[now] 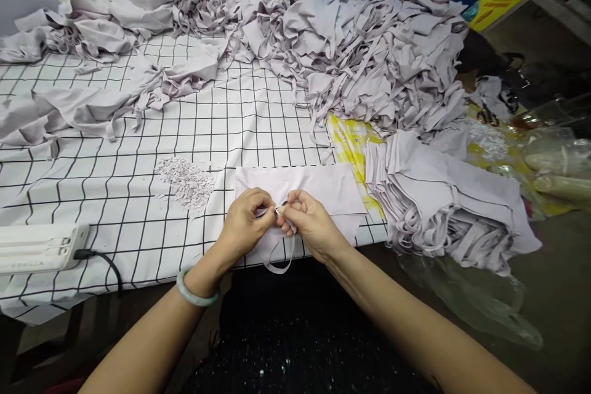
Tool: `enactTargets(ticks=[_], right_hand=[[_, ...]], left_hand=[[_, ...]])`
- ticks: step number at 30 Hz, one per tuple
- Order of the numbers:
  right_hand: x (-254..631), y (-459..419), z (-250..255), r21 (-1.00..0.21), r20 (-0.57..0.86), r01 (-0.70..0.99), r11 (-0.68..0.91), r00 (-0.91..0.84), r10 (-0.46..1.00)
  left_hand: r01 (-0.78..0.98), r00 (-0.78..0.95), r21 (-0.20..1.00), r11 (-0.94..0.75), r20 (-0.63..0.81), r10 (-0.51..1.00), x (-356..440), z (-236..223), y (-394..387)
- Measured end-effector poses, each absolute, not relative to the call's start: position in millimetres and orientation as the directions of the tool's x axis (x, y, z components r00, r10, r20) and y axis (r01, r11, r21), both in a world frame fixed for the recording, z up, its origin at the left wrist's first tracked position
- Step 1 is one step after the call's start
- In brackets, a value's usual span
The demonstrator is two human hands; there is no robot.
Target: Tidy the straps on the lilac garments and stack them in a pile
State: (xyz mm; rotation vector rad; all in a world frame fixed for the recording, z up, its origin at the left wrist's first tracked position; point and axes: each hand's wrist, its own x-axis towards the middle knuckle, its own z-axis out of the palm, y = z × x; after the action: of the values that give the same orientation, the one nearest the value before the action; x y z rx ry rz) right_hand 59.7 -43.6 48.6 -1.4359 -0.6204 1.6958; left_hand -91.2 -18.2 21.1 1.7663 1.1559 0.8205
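Note:
A pale lilac-grey fabric piece (305,177) lies flat at the table's front edge, below both hands. My left hand (244,221) is closed, pinching a narrow fabric strap (281,270) between thumb and fingers. Right beside it, my right hand (314,225) is also closed on the strap, its fingertips almost meeting the left ones. A small dark thing shows at the right fingertips, too small to make out. Below the hands the strap hangs in a loop over the edge. To the left sits a small heap of pale clippings (187,183).
A large heap of loose lilac fabric (369,55) covers the back right. Stacked fabric pieces (429,191) with straps overhang the right edge, by a yellow plastic sheet (353,138). A white power bank (37,249) with a black cable (111,265) lies at front left.

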Motion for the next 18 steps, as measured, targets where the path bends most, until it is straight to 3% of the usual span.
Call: enactTargets(ticks=[6, 12, 15, 16, 18], right_hand=[[67, -85, 58, -0.785, -0.559, -0.292, -0.546, -0.046, 0.828], [82, -154, 68, -0.726, -0.590, -0.221, -0.651, -0.287, 0.755], [104, -156, 65, -0.886, -0.464, 0.062, -0.460, -0.105, 0.880], [115, -147, 63, -0.916, -0.341, 0.221, -0.334, 0.007, 0.940], [141, -117, 57, -0.839, -0.024, 0.533, -0.112, 0.168, 0.985]], left_hand=[[0.420, 0.419, 0.853, -0.312, 0.123, 0.900, -96, 20, -22], [0.474, 0.504, 0.757, -0.450, 0.186, 0.844, -114, 24, -33], [0.559, 0.447, 0.705, -0.436, 0.187, 0.875, -127, 30, -20], [0.628, 0.378, 0.659, -0.414, 0.206, 0.902, -131, 32, -12], [0.787, 0.223, 0.527, -0.321, 0.242, 0.944, -136, 38, 8]])
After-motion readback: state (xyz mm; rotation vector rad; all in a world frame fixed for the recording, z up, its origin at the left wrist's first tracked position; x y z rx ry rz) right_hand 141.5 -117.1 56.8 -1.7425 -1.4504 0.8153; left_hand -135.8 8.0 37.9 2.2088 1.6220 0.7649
